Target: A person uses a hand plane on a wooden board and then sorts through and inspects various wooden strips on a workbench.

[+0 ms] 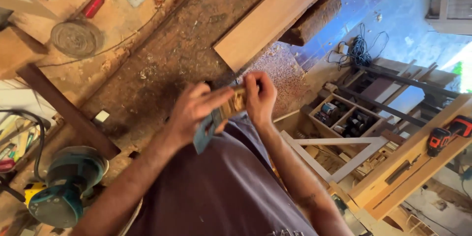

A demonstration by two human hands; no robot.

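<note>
Both hands meet in front of my chest over the dusty workbench [162, 63]. My left hand [194, 110] grips a small pale wooden block [237, 102] together with a blue-grey sheet [204, 136] that hangs below the palm. My right hand [259, 95] pinches the block's other end, fingers curled over its top. Part of the block is hidden by the fingers. My purple shirt [221, 187] fills the lower middle of the view.
A long plank [270, 17] and a dark wood block [312, 19] lie ahead. A teal power tool [64, 187] sits at the lower left beside a dark strip [69, 113]. At right are a compartment box [344, 115], an orange drill [445, 135] and a coiled cable [359, 51].
</note>
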